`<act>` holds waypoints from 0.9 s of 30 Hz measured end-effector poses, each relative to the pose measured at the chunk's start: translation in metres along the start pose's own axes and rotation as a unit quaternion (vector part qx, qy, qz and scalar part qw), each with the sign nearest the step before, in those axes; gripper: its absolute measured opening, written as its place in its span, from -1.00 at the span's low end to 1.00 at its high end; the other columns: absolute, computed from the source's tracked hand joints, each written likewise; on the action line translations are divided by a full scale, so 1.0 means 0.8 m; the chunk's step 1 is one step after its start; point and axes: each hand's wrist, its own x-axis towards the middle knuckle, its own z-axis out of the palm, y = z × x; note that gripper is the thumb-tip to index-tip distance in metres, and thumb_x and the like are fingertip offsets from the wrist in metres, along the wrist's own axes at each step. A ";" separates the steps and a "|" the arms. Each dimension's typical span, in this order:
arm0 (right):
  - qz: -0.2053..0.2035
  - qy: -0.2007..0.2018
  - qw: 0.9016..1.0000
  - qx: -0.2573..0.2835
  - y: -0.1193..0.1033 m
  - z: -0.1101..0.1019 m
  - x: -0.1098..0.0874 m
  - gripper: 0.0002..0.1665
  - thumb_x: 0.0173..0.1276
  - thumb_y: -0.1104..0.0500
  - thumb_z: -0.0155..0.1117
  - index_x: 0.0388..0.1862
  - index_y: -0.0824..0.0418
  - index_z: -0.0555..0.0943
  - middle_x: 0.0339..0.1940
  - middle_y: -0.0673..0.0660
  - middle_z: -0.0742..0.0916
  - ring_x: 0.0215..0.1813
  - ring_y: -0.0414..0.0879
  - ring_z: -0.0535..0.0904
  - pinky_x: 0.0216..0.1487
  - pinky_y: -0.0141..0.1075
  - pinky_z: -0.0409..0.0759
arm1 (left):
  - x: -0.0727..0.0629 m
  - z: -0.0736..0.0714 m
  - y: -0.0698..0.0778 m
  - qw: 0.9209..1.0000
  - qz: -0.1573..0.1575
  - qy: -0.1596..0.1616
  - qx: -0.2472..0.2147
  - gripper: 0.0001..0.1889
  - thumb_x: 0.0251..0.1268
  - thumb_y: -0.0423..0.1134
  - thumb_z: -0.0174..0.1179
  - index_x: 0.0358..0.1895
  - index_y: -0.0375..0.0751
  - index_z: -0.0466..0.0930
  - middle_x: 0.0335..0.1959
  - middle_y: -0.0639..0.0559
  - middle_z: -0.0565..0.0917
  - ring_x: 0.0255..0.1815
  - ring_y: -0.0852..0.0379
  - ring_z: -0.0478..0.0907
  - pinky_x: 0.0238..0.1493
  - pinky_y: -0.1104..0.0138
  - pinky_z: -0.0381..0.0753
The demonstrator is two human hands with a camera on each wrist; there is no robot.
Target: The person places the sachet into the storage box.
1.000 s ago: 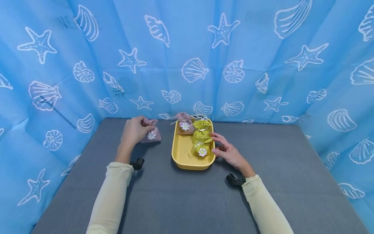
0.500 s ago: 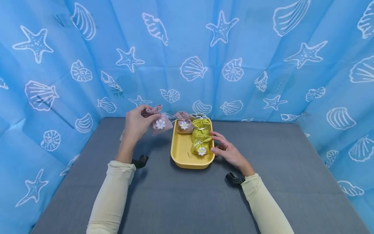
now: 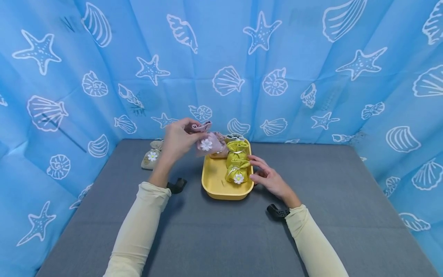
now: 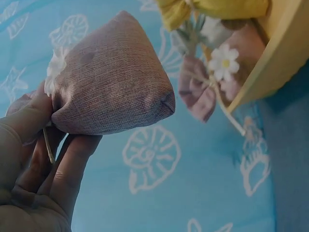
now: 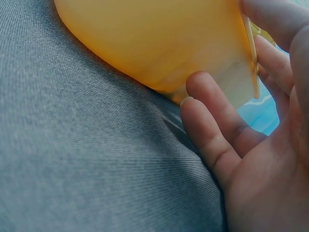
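Observation:
My left hand [image 3: 180,142] pinches a pink drawstring pouch [image 3: 212,144] by its gathered neck. The pouch has a white flower on its front and hangs above the far left edge of the yellow tray [image 3: 218,195]. Seen from the left wrist, its woven bottom [image 4: 116,77] points away from the palm. My right hand [image 3: 271,181] holds the tray's right side: thumb and forefinger lie over the rim, while two lower fingers [image 5: 207,130] rest along the outer wall. Inside stand another pink pouch [image 4: 236,53], two yellow-green pouches [image 3: 238,171], and something dark and pale behind them.
A beige pouch [image 3: 149,159] with a white flower stands on the grey table [image 3: 221,238] left of the tray, partly behind my left wrist. A blue shell-print curtain [image 3: 221,50] rises right behind the table's far edge.
My left hand has lifted the pink pouch off the table and carried it right to the tray, uncovering the beige pouch. The right hand stays at the tray's rim.

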 end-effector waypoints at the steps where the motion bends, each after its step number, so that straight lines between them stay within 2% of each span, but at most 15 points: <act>1: 0.000 0.000 1.000 -0.001 0.000 0.000 0.000 -0.37 0.54 0.14 0.22 0.53 0.14 0.36 0.70 0.04 0.17 -0.07 -0.15 0.60 -0.08 -0.41 0.65 | 0.001 0.004 0.001 1.000 -0.002 -0.008 0.000 -0.67 0.07 -0.12 0.58 -0.13 -0.12 0.73 -0.24 -0.03 0.82 -0.29 0.11 0.76 -0.41 0.35 0.69; 10: -0.009 0.002 1.000 0.004 0.004 0.000 0.001 -0.38 0.54 0.18 0.22 0.52 0.18 0.36 0.69 0.06 0.18 -0.11 -0.20 0.60 -0.09 -0.41 0.65 | 0.011 0.039 -0.005 0.996 -0.019 -0.079 0.047 -0.69 0.07 -0.16 0.57 -0.13 -0.09 0.72 -0.28 -0.02 0.82 -0.39 0.11 0.73 -0.42 0.31 0.67; 18: -0.005 0.006 1.000 0.004 0.004 0.000 0.000 -0.39 0.54 0.17 0.22 0.52 0.15 0.37 0.69 0.02 0.19 -0.10 -0.19 0.59 -0.10 -0.42 0.64 | 0.023 0.057 -0.010 0.986 -0.026 -0.132 0.097 -0.68 0.08 -0.20 0.57 -0.10 -0.12 0.73 -0.24 0.00 0.80 -0.25 0.09 0.71 -0.28 0.29 0.69; 27: -0.003 0.008 1.000 -0.001 0.003 0.000 0.000 -0.39 0.54 0.16 0.23 0.51 0.15 0.37 0.69 0.04 0.19 -0.10 -0.18 0.60 -0.10 -0.40 0.65 | 0.032 0.074 -0.006 0.979 -0.014 -0.158 0.125 -0.79 0.13 -0.24 0.53 -0.19 -0.06 0.72 -0.33 0.06 0.78 -0.33 0.13 0.70 -0.35 0.31 0.69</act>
